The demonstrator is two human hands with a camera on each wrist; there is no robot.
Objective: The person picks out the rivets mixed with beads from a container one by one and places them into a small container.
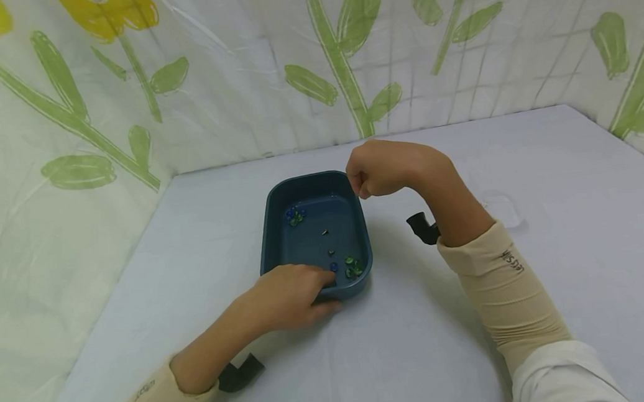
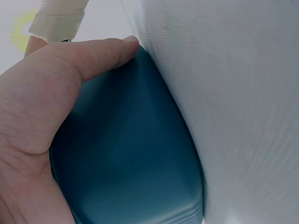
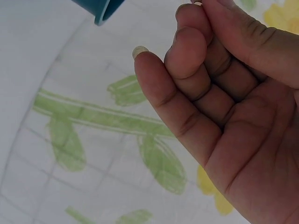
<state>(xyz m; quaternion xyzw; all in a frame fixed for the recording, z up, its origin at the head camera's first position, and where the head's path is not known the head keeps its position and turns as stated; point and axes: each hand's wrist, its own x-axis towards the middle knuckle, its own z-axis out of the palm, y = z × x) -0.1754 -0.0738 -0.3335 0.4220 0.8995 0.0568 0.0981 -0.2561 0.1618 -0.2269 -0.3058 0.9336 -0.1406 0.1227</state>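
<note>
A deep blue plastic tray [image 1: 265, 242] stands on the table. My left hand [image 1: 292, 296] grips its near wall, fingers over the rim and thumb along the outside; the thumb [image 2: 110, 53] shows in the left wrist view. Beyond the tray's far right corner, my right hand [image 1: 389, 166] is raised, thumb and fingertips together. A tiny pale piece [image 3: 198, 3] shows between them at the frame's top edge, its kind unclear. Inside the tray lie blue and green glass beads [image 1: 296, 215], more green beads [image 1: 353, 267], a blue bead [image 1: 334, 267] and two small metal pieces [image 1: 325, 232].
A clear, shallow dish [image 1: 499, 210] sits right of the tray, partly behind my right forearm, with something small at its left edge. Black attachments [image 1: 240, 373] are on both wrists. A white sheet [image 1: 235, 76] with painted flowers hangs behind the white-covered table [image 1: 400, 357].
</note>
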